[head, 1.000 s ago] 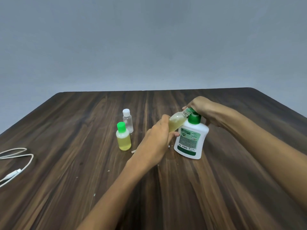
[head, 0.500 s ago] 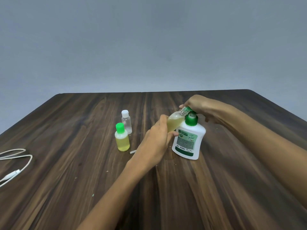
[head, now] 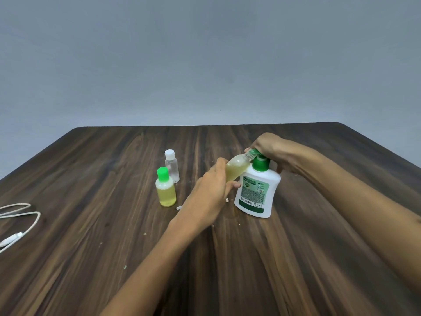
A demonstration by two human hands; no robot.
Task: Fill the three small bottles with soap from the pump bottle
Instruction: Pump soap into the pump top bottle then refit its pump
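Over on the left edge a white cable (head: 25,221) lies looped on the wooden table (head: 91,179), out of the play. Moving in, a green-capped small bottle (head: 165,187) stands full of yellow soap, and just behind it a clear white-capped bottle (head: 171,166) looks empty, not yet filled. Now the action: the left hand (head: 208,197) wraps its fingers round the third small bottle (head: 237,168), tilted with its open neck up against the spout, soap showing roughly most of the way up. The pump bottle (head: 257,192) stands upright on the table, and the right hand (head: 272,153) is curled over its green pump head (head: 259,161), pressing down by the look of it. The trick here, I'd say: keep that neck snug under the spout, press slow and full, and ease off before it tops out, or soap runs down the side.
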